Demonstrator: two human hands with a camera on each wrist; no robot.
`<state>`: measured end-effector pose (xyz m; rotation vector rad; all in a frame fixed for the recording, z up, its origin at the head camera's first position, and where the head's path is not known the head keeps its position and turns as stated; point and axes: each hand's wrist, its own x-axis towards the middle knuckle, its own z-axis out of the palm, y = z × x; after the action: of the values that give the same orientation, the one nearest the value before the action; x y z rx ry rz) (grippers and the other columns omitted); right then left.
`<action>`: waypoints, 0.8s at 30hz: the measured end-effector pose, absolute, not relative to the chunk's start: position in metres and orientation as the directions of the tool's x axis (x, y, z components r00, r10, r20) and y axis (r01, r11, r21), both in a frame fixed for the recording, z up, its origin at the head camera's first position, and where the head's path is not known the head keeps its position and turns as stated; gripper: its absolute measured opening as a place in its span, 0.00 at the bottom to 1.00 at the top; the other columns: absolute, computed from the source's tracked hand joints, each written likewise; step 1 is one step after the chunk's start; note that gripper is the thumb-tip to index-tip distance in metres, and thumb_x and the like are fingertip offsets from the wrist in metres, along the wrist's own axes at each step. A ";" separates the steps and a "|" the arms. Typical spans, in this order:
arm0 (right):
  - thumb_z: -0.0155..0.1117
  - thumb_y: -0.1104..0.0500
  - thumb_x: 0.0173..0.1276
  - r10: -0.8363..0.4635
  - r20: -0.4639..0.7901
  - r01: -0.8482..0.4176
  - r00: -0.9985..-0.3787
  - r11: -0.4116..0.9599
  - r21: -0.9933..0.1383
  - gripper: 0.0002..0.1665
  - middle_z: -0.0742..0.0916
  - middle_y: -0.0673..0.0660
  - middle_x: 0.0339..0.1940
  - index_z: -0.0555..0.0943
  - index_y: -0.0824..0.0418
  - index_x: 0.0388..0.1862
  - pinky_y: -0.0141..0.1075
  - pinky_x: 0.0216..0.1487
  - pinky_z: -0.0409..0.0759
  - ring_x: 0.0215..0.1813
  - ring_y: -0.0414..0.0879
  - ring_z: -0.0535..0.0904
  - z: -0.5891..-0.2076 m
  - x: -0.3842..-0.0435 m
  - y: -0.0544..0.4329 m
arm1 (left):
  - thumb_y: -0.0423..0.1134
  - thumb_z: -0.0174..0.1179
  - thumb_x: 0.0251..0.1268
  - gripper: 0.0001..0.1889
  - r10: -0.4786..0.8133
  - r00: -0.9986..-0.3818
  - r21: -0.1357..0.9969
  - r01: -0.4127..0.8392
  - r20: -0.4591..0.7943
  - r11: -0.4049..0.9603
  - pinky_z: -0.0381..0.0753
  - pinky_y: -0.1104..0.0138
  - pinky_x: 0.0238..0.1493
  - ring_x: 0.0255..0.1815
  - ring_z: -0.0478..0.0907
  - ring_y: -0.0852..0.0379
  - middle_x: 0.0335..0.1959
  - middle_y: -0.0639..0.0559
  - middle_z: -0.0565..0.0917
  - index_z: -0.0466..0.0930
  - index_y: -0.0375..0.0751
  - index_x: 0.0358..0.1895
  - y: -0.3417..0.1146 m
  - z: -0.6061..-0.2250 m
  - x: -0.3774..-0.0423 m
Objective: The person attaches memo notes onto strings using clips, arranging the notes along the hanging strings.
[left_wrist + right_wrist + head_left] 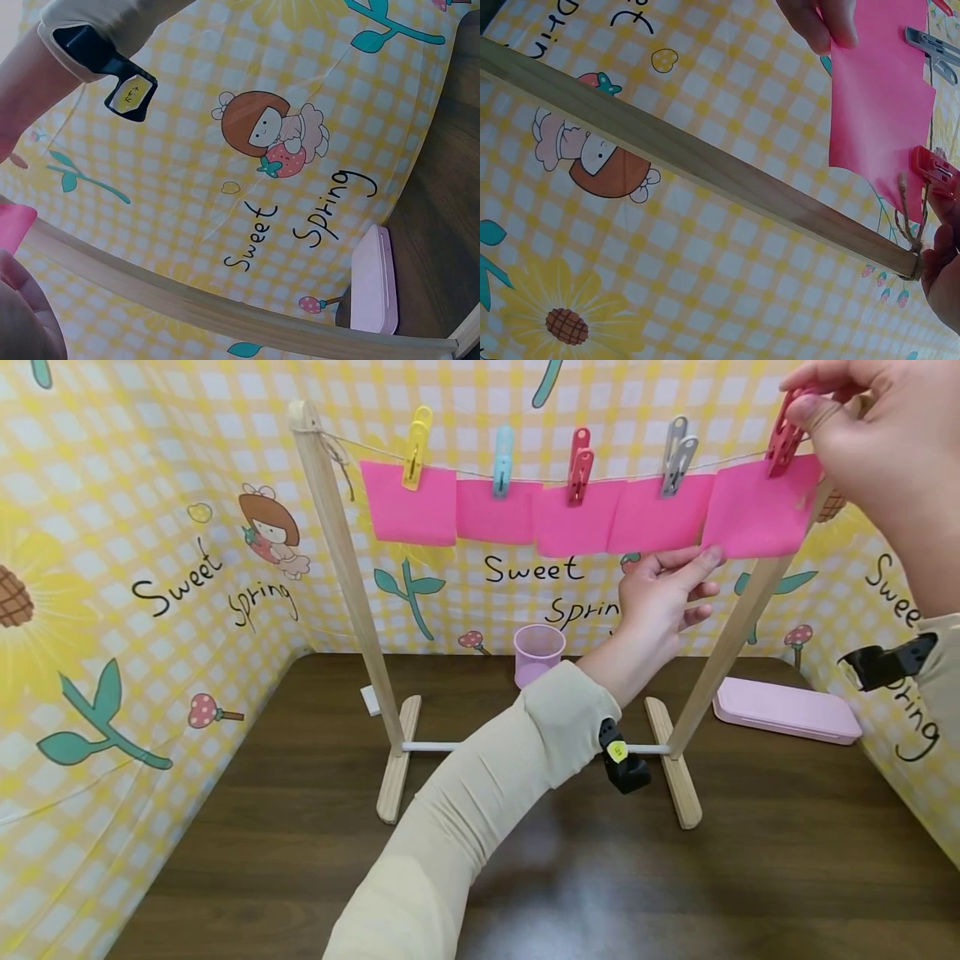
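Observation:
Several pink paper squares hang from a string (465, 471), each under a clothespin. At the right end, my right hand (888, 460) pinches a red clothespin (784, 439) that sits on the string and the top edge of the last pink paper (761, 514). My left hand (663, 597) holds this paper's lower left corner between thumb and fingers. In the right wrist view the red clothespin (934, 165) lies over the paper (874, 112) beside the string's knot. Only part of my left hand (26, 315) shows in the left wrist view.
Two wooden posts (341, 560) on feet carry the string, joined low by a white rod (431, 747). Yellow (417, 447), light blue (502, 460), red (579, 468) and grey (677, 458) clothespins hold the other papers. Behind stand a pink cup (538, 652) and a pink case (786, 710).

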<state>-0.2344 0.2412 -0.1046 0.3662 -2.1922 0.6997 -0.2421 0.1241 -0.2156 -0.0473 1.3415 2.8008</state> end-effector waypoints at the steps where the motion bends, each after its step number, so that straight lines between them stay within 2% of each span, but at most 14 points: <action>1: 0.53 0.56 0.70 -0.037 0.761 -0.477 -0.648 0.799 -0.367 0.16 0.73 0.29 0.27 0.81 0.60 0.50 0.23 0.20 0.53 0.21 0.32 0.59 -0.105 -0.235 0.241 | 0.32 0.67 0.52 0.07 0.022 -0.999 0.778 -0.044 -0.038 -0.626 0.69 0.74 0.10 0.12 0.72 0.63 0.22 0.53 0.84 0.78 0.45 0.24 0.124 -0.216 -0.242; 6: 0.55 0.57 0.69 -0.106 0.747 -0.512 -0.656 0.790 -0.337 0.17 0.74 0.27 0.24 0.80 0.63 0.51 0.22 0.16 0.55 0.11 0.33 0.56 -0.106 -0.234 0.244 | 0.33 0.67 0.53 0.07 0.044 -0.999 0.772 -0.038 -0.013 -0.634 0.71 0.73 0.11 0.13 0.73 0.63 0.23 0.53 0.85 0.77 0.46 0.25 0.122 -0.218 -0.243; 10: 0.55 0.57 0.69 -0.151 0.738 -0.515 -0.658 0.805 -0.295 0.18 0.73 0.25 0.25 0.79 0.64 0.54 0.19 0.15 0.59 0.08 0.28 0.59 -0.106 -0.234 0.247 | 0.34 0.66 0.54 0.08 0.070 -0.998 0.774 -0.040 0.006 -0.632 0.72 0.73 0.12 0.13 0.74 0.63 0.23 0.51 0.85 0.75 0.46 0.26 0.120 -0.221 -0.244; 11: 0.55 0.58 0.69 -0.165 0.741 -0.527 -0.651 0.801 -0.285 0.18 0.73 0.25 0.25 0.79 0.64 0.53 0.16 0.20 0.62 0.09 0.27 0.60 -0.106 -0.234 0.248 | 0.34 0.66 0.54 0.08 0.078 -0.997 0.778 -0.040 0.011 -0.627 0.73 0.72 0.12 0.13 0.74 0.63 0.23 0.51 0.85 0.75 0.46 0.26 0.120 -0.222 -0.244; 12: 0.55 0.59 0.69 -0.181 0.746 -0.544 -0.641 0.793 -0.275 0.17 0.73 0.25 0.26 0.79 0.65 0.53 0.16 0.29 0.65 0.12 0.24 0.62 -0.107 -0.235 0.248 | 0.34 0.66 0.54 0.07 0.088 -0.996 0.782 -0.042 0.016 -0.621 0.73 0.72 0.13 0.14 0.74 0.63 0.24 0.51 0.85 0.76 0.47 0.27 0.119 -0.223 -0.245; 13: 0.55 0.59 0.69 -0.194 0.754 -0.556 -0.627 0.790 -0.258 0.17 0.72 0.24 0.27 0.79 0.66 0.52 0.19 0.42 0.66 0.16 0.21 0.65 -0.107 -0.236 0.248 | 0.35 0.66 0.54 0.07 0.096 -0.995 0.789 -0.044 0.019 -0.613 0.74 0.72 0.13 0.14 0.75 0.62 0.24 0.51 0.85 0.76 0.47 0.28 0.118 -0.225 -0.245; 14: 0.55 0.59 0.69 -0.207 0.762 -0.567 -0.613 0.787 -0.242 0.17 0.72 0.23 0.27 0.79 0.65 0.52 0.26 0.57 0.60 0.22 0.19 0.68 -0.108 -0.236 0.247 | 0.35 0.66 0.55 0.06 0.106 -0.994 0.795 -0.048 0.021 -0.605 0.74 0.72 0.13 0.14 0.75 0.62 0.24 0.51 0.85 0.77 0.47 0.29 0.117 -0.226 -0.246; 15: 0.54 0.59 0.69 -0.214 0.767 -0.575 -0.605 0.784 -0.234 0.17 0.72 0.23 0.29 0.79 0.65 0.53 0.32 0.64 0.49 0.29 0.19 0.71 -0.108 -0.237 0.247 | 0.36 0.66 0.55 0.06 0.118 -0.993 0.800 -0.054 0.022 -0.598 0.74 0.72 0.14 0.14 0.75 0.62 0.24 0.51 0.85 0.78 0.48 0.30 0.115 -0.228 -0.246; 17: 0.53 0.59 0.69 -0.224 0.771 -0.580 -0.595 0.785 -0.219 0.18 0.78 0.28 0.36 0.78 0.63 0.55 0.38 0.66 0.36 0.46 0.24 0.72 -0.109 -0.238 0.246 | 0.36 0.66 0.55 0.05 0.141 -0.990 0.814 -0.066 0.019 -0.577 0.75 0.72 0.15 0.15 0.75 0.62 0.25 0.51 0.85 0.79 0.48 0.33 0.111 -0.233 -0.246; 19: 0.52 0.56 0.69 -0.219 0.770 -0.563 -0.599 0.799 -0.211 0.20 0.81 0.36 0.43 0.76 0.59 0.59 0.40 0.65 0.35 0.59 0.32 0.66 -0.109 -0.237 0.244 | 0.37 0.66 0.55 0.06 0.164 -0.986 0.831 -0.075 0.020 -0.551 0.75 0.71 0.15 0.16 0.75 0.61 0.27 0.51 0.85 0.80 0.49 0.36 0.105 -0.239 -0.245; 22: 0.51 0.55 0.68 -0.228 0.789 -0.564 -0.571 0.807 -0.175 0.24 0.77 0.50 0.59 0.72 0.55 0.63 0.41 0.66 0.34 0.67 0.40 0.58 -0.112 -0.231 0.243 | 0.38 0.65 0.57 0.07 0.198 -0.980 0.854 -0.088 0.017 -0.512 0.74 0.71 0.15 0.16 0.75 0.61 0.28 0.49 0.85 0.80 0.48 0.39 0.093 -0.251 -0.242; 24: 0.51 0.53 0.67 -0.213 0.828 -0.571 -0.519 0.807 -0.150 0.26 0.75 0.49 0.62 0.72 0.55 0.63 0.40 0.67 0.37 0.68 0.40 0.56 -0.117 -0.223 0.241 | 0.38 0.64 0.59 0.08 0.223 -0.975 0.878 -0.092 0.016 -0.469 0.74 0.72 0.15 0.16 0.76 0.61 0.30 0.48 0.85 0.80 0.47 0.41 0.083 -0.261 -0.240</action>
<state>-0.2233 0.2415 -0.1167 0.5772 -2.1097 0.5152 -0.2399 0.0831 -0.2610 0.1909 1.5048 2.5383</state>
